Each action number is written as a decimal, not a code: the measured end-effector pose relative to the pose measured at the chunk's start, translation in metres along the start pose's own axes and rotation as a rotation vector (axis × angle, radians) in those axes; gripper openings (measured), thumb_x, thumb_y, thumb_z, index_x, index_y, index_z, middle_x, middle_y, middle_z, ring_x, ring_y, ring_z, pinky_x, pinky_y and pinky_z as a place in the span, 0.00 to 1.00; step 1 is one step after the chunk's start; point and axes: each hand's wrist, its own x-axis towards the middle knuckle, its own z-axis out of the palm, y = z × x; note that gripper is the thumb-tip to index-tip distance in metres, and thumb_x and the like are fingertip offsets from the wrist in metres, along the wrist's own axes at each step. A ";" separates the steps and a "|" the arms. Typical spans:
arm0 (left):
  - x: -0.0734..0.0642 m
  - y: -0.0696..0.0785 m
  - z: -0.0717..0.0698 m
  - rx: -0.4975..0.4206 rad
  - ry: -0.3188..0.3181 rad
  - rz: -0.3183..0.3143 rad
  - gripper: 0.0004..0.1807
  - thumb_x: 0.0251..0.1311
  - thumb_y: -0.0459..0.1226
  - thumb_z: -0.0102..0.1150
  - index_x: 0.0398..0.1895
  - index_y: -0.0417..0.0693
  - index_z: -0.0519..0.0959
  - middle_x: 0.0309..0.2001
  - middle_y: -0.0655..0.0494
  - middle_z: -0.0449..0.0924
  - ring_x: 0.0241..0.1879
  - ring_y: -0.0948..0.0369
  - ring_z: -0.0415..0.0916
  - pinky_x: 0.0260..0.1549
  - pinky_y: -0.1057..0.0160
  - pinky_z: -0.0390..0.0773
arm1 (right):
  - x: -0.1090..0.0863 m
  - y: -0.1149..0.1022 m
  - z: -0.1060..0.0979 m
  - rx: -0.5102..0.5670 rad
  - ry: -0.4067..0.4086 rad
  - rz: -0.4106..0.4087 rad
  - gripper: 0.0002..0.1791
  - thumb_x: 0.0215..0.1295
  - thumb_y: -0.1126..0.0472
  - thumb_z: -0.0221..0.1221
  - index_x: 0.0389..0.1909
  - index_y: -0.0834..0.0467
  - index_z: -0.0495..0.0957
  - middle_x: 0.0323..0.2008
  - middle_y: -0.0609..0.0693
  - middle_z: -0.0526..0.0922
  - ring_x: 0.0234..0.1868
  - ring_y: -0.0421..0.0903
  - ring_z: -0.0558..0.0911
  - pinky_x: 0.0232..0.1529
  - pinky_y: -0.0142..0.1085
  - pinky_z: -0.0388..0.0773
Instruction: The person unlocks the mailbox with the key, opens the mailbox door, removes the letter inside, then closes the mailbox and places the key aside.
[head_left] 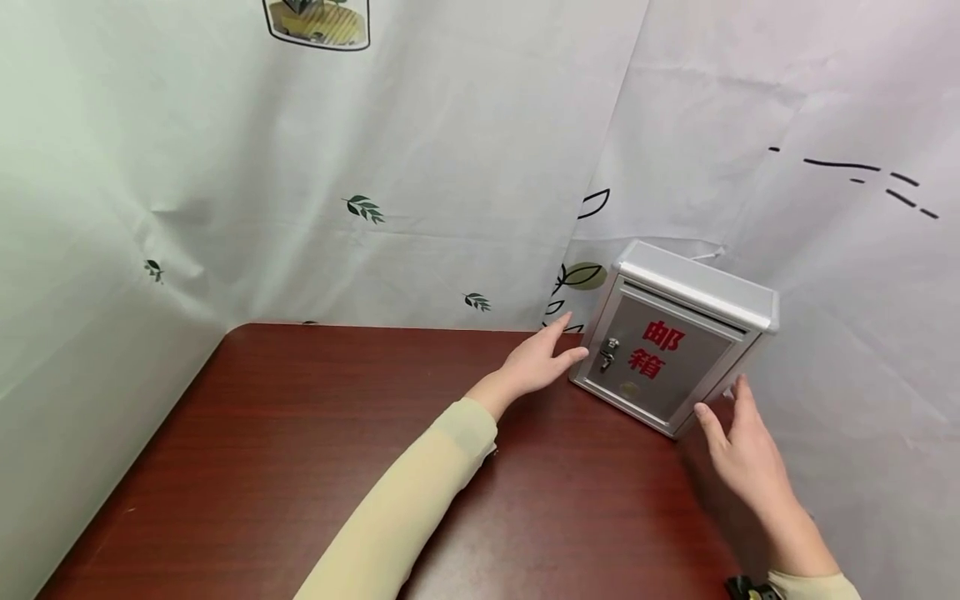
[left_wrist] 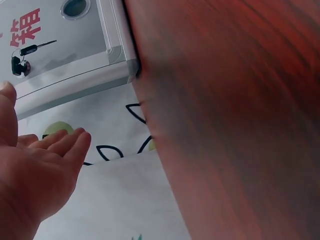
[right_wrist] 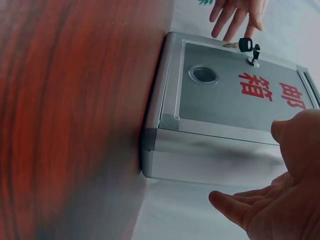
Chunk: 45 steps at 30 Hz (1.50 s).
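Observation:
A silver metal mailbox with red characters on its front door stands upright at the table's far right. Two keys on a ring hang at the lock on the door's left side. Low on the door is a round window. My left hand is beside the mailbox's left side, fingers extended and thumb spread. On the other side, my right hand has its palm turned toward the box, thumb and fingers apart. In the wrist views, gaps show between each hand and the box.
A reddish-brown wooden table carries the mailbox close to its back right corner. White printed cloth hangs behind and along both sides of the table. A dark band circles the right wrist.

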 end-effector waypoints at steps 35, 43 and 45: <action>0.020 0.009 0.027 -0.119 0.037 0.031 0.36 0.91 0.49 0.47 0.94 0.68 0.50 0.88 0.60 0.59 0.83 0.57 0.64 0.80 0.54 0.66 | 0.001 -0.006 0.017 0.054 0.016 0.035 0.41 0.93 0.57 0.46 0.87 0.74 0.36 0.71 0.90 0.62 0.69 0.89 0.66 0.65 0.79 0.65; 0.025 0.010 0.029 -0.112 0.078 0.036 0.36 0.90 0.50 0.47 0.93 0.73 0.49 0.87 0.59 0.62 0.81 0.55 0.68 0.78 0.52 0.70 | 0.001 -0.006 0.017 0.042 0.022 0.040 0.41 0.93 0.57 0.47 0.88 0.73 0.36 0.72 0.89 0.61 0.69 0.89 0.66 0.65 0.79 0.65; 0.025 0.010 0.030 -0.111 0.088 0.042 0.36 0.90 0.50 0.47 0.93 0.73 0.49 0.87 0.60 0.62 0.80 0.55 0.69 0.78 0.52 0.70 | 0.001 -0.006 0.018 0.040 0.025 0.042 0.41 0.92 0.57 0.48 0.88 0.73 0.37 0.72 0.89 0.62 0.69 0.89 0.67 0.65 0.79 0.65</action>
